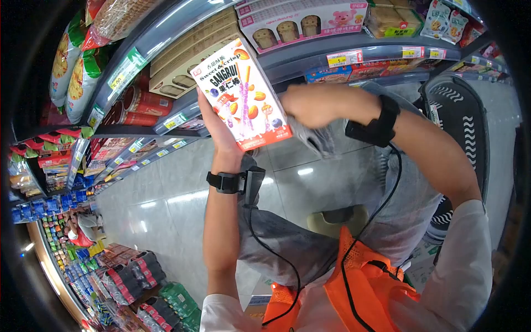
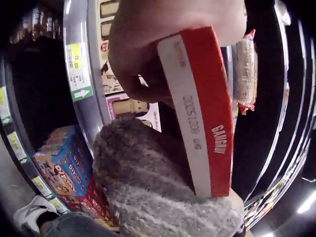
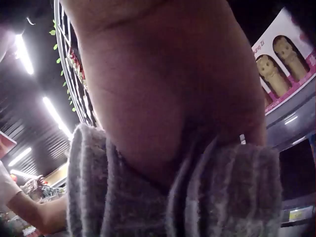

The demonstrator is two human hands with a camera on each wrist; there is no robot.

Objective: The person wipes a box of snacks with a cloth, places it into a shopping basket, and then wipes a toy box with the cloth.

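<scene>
My left hand holds up a white and red GANGRUI snack box, printed with almonds and a pink coated stick. The thumb lies along the box's left side, and the other fingers are hidden behind it. In the left wrist view, a narrow face of the box shows a stamped date. Just right of the box, my right hand grips a grey ribbed cloth that hangs below its fingers. The cloth bunches close beside the box in the left wrist view, and fills the bottom of the right wrist view.
A shelf edge with price tags runs behind my hands, carrying pink-and-white biscuit boxes. Red cans stand on the left shelf. A black step-patterned platform is at the right. Another person is far off at lower left.
</scene>
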